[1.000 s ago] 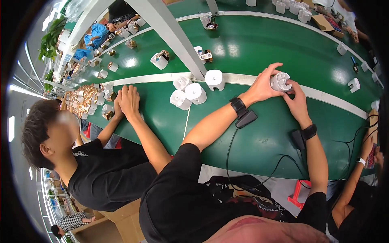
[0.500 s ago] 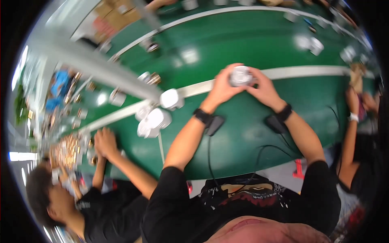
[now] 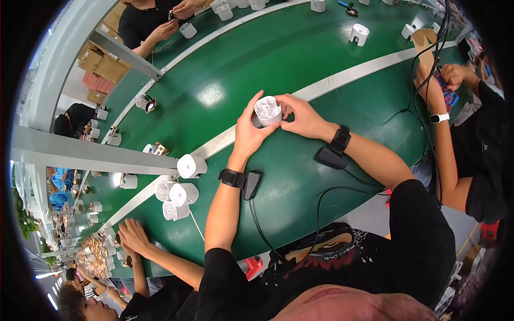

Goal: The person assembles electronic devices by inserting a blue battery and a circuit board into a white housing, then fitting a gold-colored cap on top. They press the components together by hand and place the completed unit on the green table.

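Note:
Between my two hands I hold a white plastic housing [image 3: 268, 113], its ribbed, hollow side facing up at me. My left hand [image 3: 249, 131] is closed round its left side, with the thumb along the near edge. On the other side, my right hand [image 3: 303, 119] grips the housing with thumb and fingers. Both hands are over the green table [image 3: 284, 187], close to the pale strip along it. To their left stand several similar white housings: one [image 3: 191, 166] by itself near the grey post and a cluster [image 3: 183, 194] just below.
A grey metal post [image 3: 101, 152] crosses the left side. Black cables [image 3: 318, 206] run from the devices on my wrists. At my left a co-worker's hands [image 3: 134, 238] rest on the table; another person's hands [image 3: 444, 83] work at the right. Beyond the strip stands a white housing [image 3: 359, 35].
The whole view has swung, so my hands and the housing appear further left and lower. The picture is sharper. Both hands still hold the housing.

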Available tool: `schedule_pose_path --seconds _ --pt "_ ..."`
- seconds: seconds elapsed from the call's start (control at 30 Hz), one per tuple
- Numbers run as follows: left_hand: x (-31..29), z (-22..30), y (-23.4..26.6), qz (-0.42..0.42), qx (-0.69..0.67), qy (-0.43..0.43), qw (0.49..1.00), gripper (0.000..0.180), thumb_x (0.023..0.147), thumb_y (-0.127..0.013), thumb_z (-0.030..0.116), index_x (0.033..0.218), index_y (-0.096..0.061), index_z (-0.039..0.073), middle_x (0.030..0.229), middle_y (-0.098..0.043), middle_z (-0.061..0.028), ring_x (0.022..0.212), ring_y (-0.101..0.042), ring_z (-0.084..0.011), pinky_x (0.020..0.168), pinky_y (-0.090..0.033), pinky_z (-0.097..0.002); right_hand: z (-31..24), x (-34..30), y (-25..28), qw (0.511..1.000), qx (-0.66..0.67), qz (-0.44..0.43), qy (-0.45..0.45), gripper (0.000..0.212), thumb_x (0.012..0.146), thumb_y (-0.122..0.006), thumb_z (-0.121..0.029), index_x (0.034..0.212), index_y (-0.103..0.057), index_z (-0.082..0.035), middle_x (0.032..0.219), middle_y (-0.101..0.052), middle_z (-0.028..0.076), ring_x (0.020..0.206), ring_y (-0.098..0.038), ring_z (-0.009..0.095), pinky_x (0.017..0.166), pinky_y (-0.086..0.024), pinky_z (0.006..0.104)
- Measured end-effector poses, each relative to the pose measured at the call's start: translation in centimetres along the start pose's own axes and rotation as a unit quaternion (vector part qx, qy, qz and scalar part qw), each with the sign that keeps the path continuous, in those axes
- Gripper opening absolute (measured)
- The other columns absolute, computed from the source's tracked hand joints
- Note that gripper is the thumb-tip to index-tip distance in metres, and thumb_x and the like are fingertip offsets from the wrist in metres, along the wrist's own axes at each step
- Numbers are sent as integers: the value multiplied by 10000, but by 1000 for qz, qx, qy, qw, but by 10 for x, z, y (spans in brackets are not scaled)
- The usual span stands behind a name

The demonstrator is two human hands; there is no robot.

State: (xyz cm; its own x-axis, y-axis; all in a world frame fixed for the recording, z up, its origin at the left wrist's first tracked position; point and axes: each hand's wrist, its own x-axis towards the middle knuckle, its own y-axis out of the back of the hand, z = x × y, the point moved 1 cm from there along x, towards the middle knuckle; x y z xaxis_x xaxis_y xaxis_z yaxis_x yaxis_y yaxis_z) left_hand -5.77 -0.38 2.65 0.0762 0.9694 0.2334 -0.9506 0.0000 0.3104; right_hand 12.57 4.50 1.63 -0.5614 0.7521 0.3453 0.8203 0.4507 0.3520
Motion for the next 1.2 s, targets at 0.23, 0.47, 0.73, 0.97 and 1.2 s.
schedule_pose_path --seconds 0.23,0.47,0.73,0.97,1.2 --pt "-3 0 2 9 6 -6 1000 801 702 -830 54 1421 -480 107 1238 -641 -148 1132 -637 -254 983 -508 -374 1 1 -10 1000 29 3 6 524 763 -651 9 1277 -555 -24 1039 -598 109 838 -611 196 746 -546 329" --pt "-3 2 -2 2 40 -6 999 683 706 -826 46 1315 -517 61 1211 -636 -142 1138 -630 -260 968 -513 -375 -3 -1 -1 1000 -4 0 -22 502 773 -609 54 1268 -571 -18 990 -612 97 832 -616 172 772 -541 316" --pt "-6 0 -3 10 22 8 1000 676 696 -831 41 1289 -508 47 1194 -621 -136 1119 -633 -270 950 -512 -377 1 0 -1 999 -6 -5 -51 483 784 -602 58 1257 -601 -40 928 -632 90 793 -624 161 756 -530 304" --pt "-8 3 -4 20 39 25 999 651 705 -824 42 1273 -507 40 1190 -622 -144 1099 -637 -274 941 -516 -372 5 1 -1 999 -10 -6 -39 441 794 -600 35 1228 -616 -44 907 -640 98 768 -629 171 728 -521 314" --pt "-7 -1 -4 15 54 18 998 671 712 -823 52 1292 -486 41 1186 -615 -141 1095 -634 -261 946 -515 -373 6 2 3 999 11 -8 -48 395 797 -606 0 1191 -614 -41 947 -642 101 779 -641 190 705 -524 333"
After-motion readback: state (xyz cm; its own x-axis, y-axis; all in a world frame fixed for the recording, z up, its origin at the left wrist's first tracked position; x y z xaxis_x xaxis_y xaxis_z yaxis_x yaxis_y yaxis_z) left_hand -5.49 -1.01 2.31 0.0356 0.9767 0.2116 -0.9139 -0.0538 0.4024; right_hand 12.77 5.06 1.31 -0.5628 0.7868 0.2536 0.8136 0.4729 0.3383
